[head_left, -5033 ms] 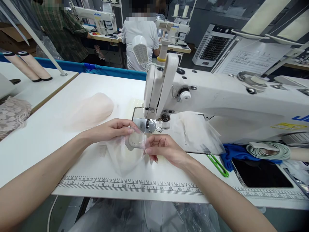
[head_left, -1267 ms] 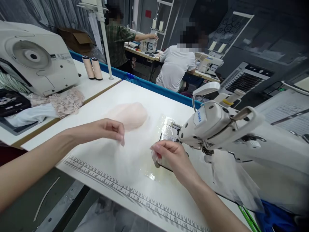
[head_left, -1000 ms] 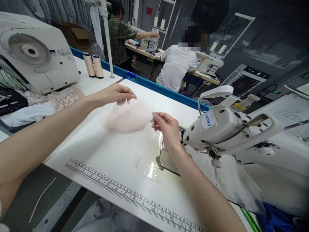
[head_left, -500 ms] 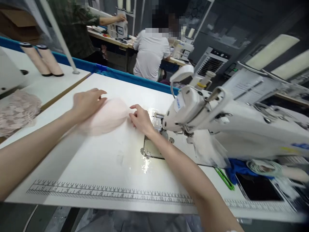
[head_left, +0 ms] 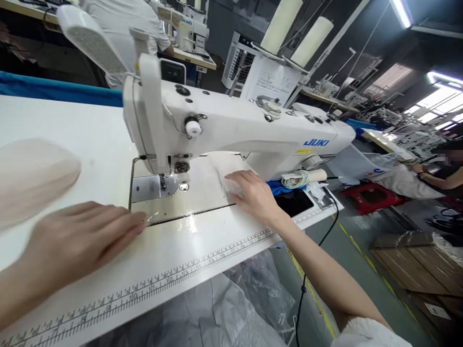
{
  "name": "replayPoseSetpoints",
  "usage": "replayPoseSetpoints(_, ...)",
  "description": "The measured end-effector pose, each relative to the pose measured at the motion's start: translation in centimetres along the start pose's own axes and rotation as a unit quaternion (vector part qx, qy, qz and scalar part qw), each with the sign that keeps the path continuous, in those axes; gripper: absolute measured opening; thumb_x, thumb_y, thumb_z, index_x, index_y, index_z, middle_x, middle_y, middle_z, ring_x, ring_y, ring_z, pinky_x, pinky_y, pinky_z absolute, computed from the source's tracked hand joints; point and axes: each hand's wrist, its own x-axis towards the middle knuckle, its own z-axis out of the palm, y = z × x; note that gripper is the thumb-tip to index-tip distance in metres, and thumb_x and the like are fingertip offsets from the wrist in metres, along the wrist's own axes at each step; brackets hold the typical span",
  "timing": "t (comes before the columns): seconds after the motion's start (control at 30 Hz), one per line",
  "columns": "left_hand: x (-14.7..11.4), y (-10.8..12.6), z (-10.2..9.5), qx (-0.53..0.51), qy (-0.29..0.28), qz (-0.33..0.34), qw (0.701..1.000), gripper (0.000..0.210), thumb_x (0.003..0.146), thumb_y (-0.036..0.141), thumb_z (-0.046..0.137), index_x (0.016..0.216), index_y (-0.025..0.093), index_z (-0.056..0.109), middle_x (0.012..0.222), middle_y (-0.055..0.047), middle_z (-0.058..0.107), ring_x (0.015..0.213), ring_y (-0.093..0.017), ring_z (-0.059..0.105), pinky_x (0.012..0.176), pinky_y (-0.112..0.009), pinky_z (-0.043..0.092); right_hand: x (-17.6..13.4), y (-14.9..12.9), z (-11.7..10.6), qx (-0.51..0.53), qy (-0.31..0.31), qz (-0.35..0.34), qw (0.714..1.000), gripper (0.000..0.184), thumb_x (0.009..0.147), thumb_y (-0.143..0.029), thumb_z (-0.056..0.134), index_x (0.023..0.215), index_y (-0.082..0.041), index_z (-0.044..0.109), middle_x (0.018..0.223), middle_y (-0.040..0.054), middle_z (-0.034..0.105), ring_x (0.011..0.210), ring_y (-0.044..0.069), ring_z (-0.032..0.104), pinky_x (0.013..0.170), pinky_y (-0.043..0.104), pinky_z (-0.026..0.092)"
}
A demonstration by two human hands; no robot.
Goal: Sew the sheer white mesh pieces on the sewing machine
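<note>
My right hand [head_left: 253,195] is under the sewing machine's arm, its fingers closed on the edge of a sheer white fabric piece [head_left: 226,166] there. The thumb side of the grip is partly hidden. My left hand [head_left: 87,236], slightly blurred, stretches flat over the white table with its fingers together and nothing seen in them. Its fingertips are close to the front left corner of the machine's bed plate [head_left: 195,209]. At the far left lies a pale pink, cup-shaped piece of thin fabric [head_left: 36,178], apart from both hands. The white sewing machine [head_left: 231,120] has its needle area [head_left: 163,182] between my hands.
A printed ruler [head_left: 170,279] runs along the table's front edge. Right of my right hand are a dark phone-like slab [head_left: 294,203], a coil of pale cord [head_left: 294,179] and blue cloth [head_left: 278,188]. A black cable [head_left: 320,241] hangs off the table. Thread cones [head_left: 282,24] stand behind.
The view has swung right. Both hands have let go of the pale pink piece, which lies at the left. My right hand has moved right to the white fabric under the machine arm.
</note>
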Motion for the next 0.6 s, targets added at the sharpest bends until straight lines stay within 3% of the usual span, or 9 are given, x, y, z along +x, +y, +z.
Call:
replayPoseSetpoints(0.1, 4.5, 3.9, 3.3, 0.022, -0.016, 0.101, 0.995, 0.020, 0.095, 0.028, 0.052, 0.086, 0.021, 0.068, 0.078, 0.004, 0.073, 0.065, -0.014, 0.066, 0.065, -0.030, 0.049, 0.3, 2.6, 0.0, 0.025, 0.053, 0.057, 0.997, 0.021, 0.085, -0.017, 0.058, 0.101, -0.023, 0.070, 0.101, 0.0056, 0.073, 0.090, 0.023, 0.066, 0.072, 0.030, 0.049)
replayPoseSetpoints(0.2, 7.8, 6.1, 5.6, -0.006, -0.052, 0.102, 0.993, 0.027, 0.098, 0.029, 0.045, 0.088, 0.020, 0.068, 0.083, 0.000, 0.073, 0.073, -0.016, 0.068, 0.066, -0.030, 0.051, 0.9, 3.5, 0.4, 0.039, 0.114, 0.109, 0.987, 0.024, 0.095, -0.023, 0.046, 0.101, -0.020, 0.069, 0.081, 0.0050, 0.073, 0.069, 0.018, 0.067, 0.065, 0.027, 0.047)
replayPoseSetpoints(0.3, 10.9, 7.3, 8.6, -0.031, -0.126, 0.090, 0.987, 0.030, 0.100, 0.032, 0.043, 0.115, 0.016, 0.063, 0.121, -0.008, 0.068, 0.109, -0.022, 0.064, 0.091, -0.036, 0.051, 1.3, 3.6, 0.0, 0.079, 0.175, 0.112, 0.975, 0.022, 0.094, -0.024, 0.047, 0.101, -0.020, 0.068, 0.069, 0.0008, 0.068, 0.056, 0.014, 0.063, 0.062, 0.025, 0.047)
replayPoseSetpoints(0.4, 13.7, 7.8, 12.0, -0.028, -0.185, 0.042, 0.982, 0.045, 0.097, 0.040, 0.048, 0.135, 0.016, 0.051, 0.148, -0.014, 0.045, 0.136, -0.029, 0.043, 0.114, -0.047, 0.033, 0.8, 2.6, -2.0, 0.107, 0.236, 0.051, 0.964, 0.020, 0.091, -0.020, 0.050, 0.098, -0.020, 0.069, 0.083, 0.0029, 0.071, 0.062, 0.013, 0.062, 0.064, 0.025, 0.049)
replayPoseSetpoints(0.5, 15.1, 7.6, 14.1, -0.022, -0.210, 0.014, 0.977, 0.049, 0.096, 0.042, 0.049, 0.137, 0.014, 0.047, 0.147, -0.016, 0.045, 0.140, -0.029, 0.037, 0.118, -0.049, 0.022, -1.0, 0.5, -5.0, 0.127, 0.202, 0.021, 0.971, 0.015, 0.089, -0.018, 0.056, 0.088, -0.020, 0.071, 0.075, 0.0016, 0.068, 0.061, 0.012, 0.058, 0.060, 0.024, 0.045)
replayPoseSetpoints(0.6, 14.4, 7.0, 13.2, -0.047, -0.194, 0.023, 0.980, 0.038, 0.097, 0.035, 0.046, 0.130, 0.016, 0.054, 0.144, -0.013, 0.050, 0.137, -0.027, 0.041, 0.116, -0.048, 0.025, -3.5, -2.0, -6.6, 0.273, 0.017, 0.056, 0.960, 0.017, 0.085, -0.022, 0.066, 0.068, -0.019, 0.065, 0.059, -0.0030, 0.061, 0.054, 0.008, 0.052, 0.052, 0.020, 0.039)
